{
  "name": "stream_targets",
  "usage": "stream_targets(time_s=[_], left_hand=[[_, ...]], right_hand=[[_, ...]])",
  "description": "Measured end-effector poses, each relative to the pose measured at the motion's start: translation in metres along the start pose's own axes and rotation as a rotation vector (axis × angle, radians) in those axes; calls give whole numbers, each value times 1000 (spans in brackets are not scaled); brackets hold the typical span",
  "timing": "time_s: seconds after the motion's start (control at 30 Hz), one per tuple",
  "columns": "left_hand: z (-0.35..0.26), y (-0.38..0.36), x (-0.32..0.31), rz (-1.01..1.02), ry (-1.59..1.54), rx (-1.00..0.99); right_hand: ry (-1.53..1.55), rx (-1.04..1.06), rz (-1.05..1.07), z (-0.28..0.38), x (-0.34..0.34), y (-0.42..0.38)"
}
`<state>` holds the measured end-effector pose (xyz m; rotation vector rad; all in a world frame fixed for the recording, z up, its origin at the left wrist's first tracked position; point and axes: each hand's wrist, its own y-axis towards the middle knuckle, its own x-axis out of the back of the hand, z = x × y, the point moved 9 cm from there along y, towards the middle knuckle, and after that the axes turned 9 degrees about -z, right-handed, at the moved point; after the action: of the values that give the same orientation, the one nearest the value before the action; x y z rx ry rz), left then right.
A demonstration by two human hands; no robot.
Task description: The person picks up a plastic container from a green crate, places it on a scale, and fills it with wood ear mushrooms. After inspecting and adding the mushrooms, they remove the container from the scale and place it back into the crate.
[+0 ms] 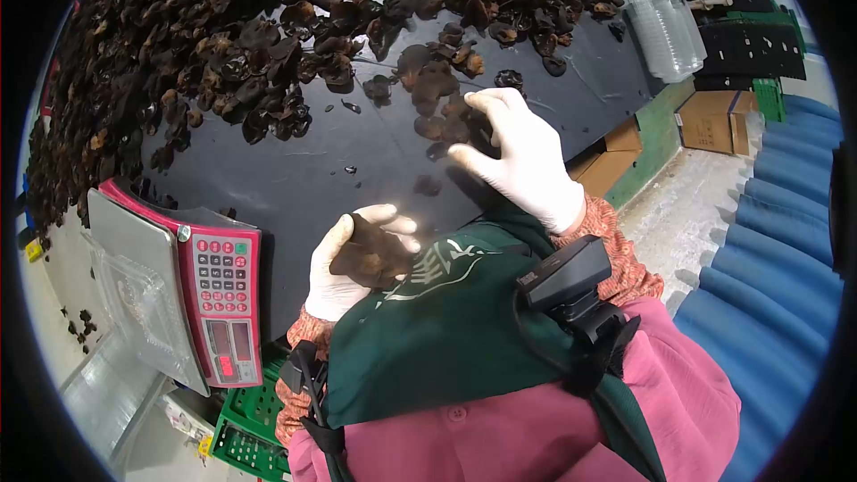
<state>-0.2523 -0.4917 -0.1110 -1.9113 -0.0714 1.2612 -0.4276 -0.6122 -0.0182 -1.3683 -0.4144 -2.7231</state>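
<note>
Dark brown wood ear mushrooms lie heaped over the far side of the dark table. My left hand, in a white glove, is cupped around a wood ear mushroom piece close in front of the green apron. Over the table's near right part is my right hand, also gloved, its thumb and fingers apart. Several mushroom pieces lie just beyond its fingertips, some blurred. One small blurred piece shows between the two hands.
A pink scale with a clear plastic box on its plate stands at the left. Stacked clear trays sit at the right table corner. Cardboard boxes, a green crate and blue sheeting are around the table.
</note>
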Motion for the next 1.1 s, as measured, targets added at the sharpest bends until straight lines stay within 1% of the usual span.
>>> stream_targets(time_s=[0.07,0.1,0.17,0.2,0.3,0.33,0.43,0.47,0.53,0.57,0.6,0.63,0.7,0.73,0.8,0.83,0.87,0.9,0.93,0.97,1.0,1.03,1.1], left_hand=[[-1,4,0,28,-8,15],[-1,4,-1,39,-13,20],[-3,5,-1,7,2,-2],[-4,5,0,-12,9,-17],[-6,3,-1,-40,-30,-10],[-6,8,0,57,-36,12],[-4,10,-9,97,-86,39],[-4,11,-5,16,32,26],[-6,14,-10,104,49,20],[-6,15,-13,150,61,24],[-6,9,-18,-88,8,-1],[-9,12,-14,-3,69,6],[-10,11,-12,-35,-7,-28],[-12,10,-8,-16,-6,-17],[-11,12,5,5,-47,-23],[-15,7,-1,-117,-53,-45],[-16,5,-3,-59,-36,23],[-19,6,-5,43,-77,31],[-22,5,-7,145,-117,43],[-34,-1,-11,6,103,-97],[-33,-1,-15,77,-107,-16],[-37,1,-13,87,-194,-56],[-72,-18,-31,215,-207,-202]], right_hand=[[-122,39,20,-6,-8,-4],[-177,96,16,0,-13,-4],[-235,158,-10,10,-22,-3],[-221,135,45,8,-31,-3],[-143,144,39,0,-40,0],[-113,153,19,-1,-40,4],[-21,156,31,5,-36,7],[69,138,82,11,-33,6],[238,127,151,37,-29,-3],[334,236,227,55,-33,-10],[304,307,252,70,-39,-18],[273,382,278,81,-44,-25],[280,387,310,84,-45,-25],[293,396,329,88,-47,-24],[337,378,292,90,-41,-21],[379,391,279,93,-39,-19],[347,351,306,96,-36,-14],[372,416,239,103,-23,-7],[434,386,138,95,-18,-2],[421,319,111,88,-15,2],[404,290,101,84,-12,4],[484,202,126,77,-12,5],[448,296,96,78,-13,10]])
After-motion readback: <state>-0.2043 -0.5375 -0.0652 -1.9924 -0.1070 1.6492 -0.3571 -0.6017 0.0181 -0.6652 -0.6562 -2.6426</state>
